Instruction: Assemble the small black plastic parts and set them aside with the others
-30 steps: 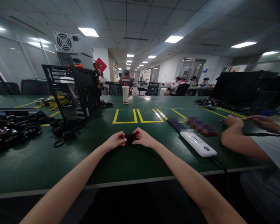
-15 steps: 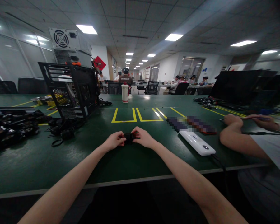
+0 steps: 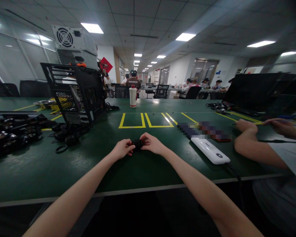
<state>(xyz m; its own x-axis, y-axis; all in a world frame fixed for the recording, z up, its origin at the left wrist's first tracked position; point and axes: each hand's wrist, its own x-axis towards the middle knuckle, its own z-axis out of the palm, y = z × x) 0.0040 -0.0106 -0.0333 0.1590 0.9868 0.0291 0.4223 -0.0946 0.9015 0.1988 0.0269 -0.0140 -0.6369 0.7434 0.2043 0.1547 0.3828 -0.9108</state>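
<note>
Between my two hands is a small black object (image 3: 137, 144), dark and partly covered by fingers, so its exact kind does not show. My left hand (image 3: 123, 148) pinches it from the left with thumb and fingers. From the other side my right hand (image 3: 151, 144) grips it with the fingertips. Both hands stay low over the green tabletop (image 3: 148, 171), near the table's front. Beyond them, yellow tape outlines (image 3: 132, 127) mark the surface.
A black computer case (image 3: 76, 92) with power supplies (image 3: 75, 42) on top stands left, beside black parts (image 3: 12, 135). A white bottle (image 3: 133, 97) is at the back. Rightward lie a white device (image 3: 209, 150), blurred phone-like things (image 3: 214, 131) and a co-worker's arm (image 3: 251, 144).
The view has shifted very slightly. Both hands keep hold of the small black object in nearly the same place, with its angle a little different.
</note>
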